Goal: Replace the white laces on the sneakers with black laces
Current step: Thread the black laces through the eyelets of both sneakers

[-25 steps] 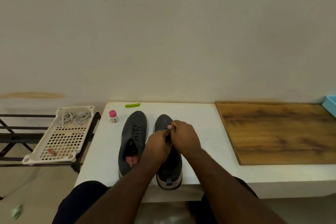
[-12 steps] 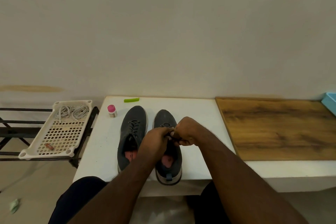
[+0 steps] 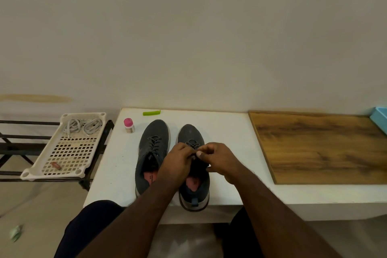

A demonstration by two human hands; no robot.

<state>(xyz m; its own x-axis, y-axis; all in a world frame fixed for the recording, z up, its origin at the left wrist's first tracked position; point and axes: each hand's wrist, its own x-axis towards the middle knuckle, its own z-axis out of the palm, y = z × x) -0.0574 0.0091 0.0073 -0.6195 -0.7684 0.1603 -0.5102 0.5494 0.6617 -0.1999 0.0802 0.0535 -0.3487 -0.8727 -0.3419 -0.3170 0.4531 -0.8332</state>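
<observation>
Head view, two sneakers [image 3: 173, 159], two hands [image 3: 201, 159]

I've got a single view here, the head camera, wide-angle, looking forward and down from above the seated person's lap. It faces the wall [image 3: 188, 37] straight on, which fills the upper half. The white table [image 3: 226, 132] sits close below, its near edge just past the knees, both forearms reaching in from the bottom edge.
</observation>
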